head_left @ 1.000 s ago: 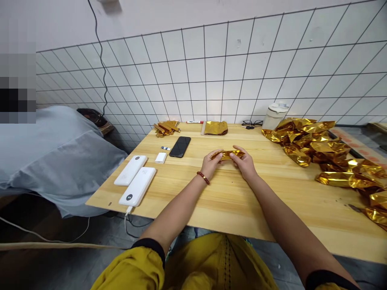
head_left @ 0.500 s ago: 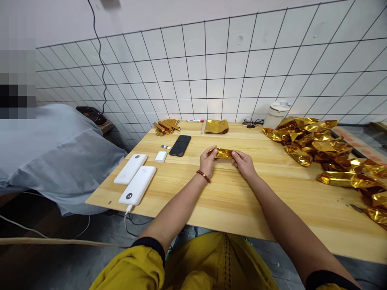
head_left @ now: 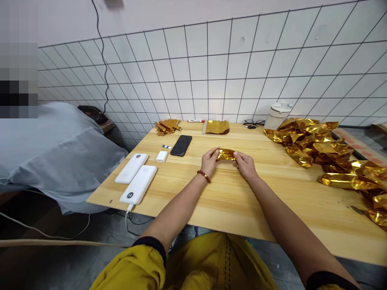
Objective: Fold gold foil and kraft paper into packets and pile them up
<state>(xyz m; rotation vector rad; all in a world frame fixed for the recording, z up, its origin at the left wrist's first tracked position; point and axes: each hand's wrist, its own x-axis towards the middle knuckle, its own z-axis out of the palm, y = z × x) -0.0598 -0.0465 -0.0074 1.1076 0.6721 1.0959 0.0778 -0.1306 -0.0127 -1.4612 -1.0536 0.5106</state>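
A small folded piece of gold foil (head_left: 226, 154) is held between both my hands just above the wooden table (head_left: 229, 197). My left hand (head_left: 209, 162), with a red bead bracelet on the wrist, pinches its left end. My right hand (head_left: 245, 164) pinches its right end. Both hands are closed on the foil, near the middle of the table.
A heap of crumpled gold foil (head_left: 320, 147) fills the right side. At the back lie a stack of foil sheets (head_left: 216, 127), folded gold strips (head_left: 167, 126), a red marker, glasses and a white jug (head_left: 277, 114). A phone (head_left: 181, 145) and two white power banks (head_left: 137, 179) lie left. A person in grey (head_left: 51, 153) sits left.
The foil piece has become shorter and more compact between my hands, which have drawn closer together. The view has shifted slightly.
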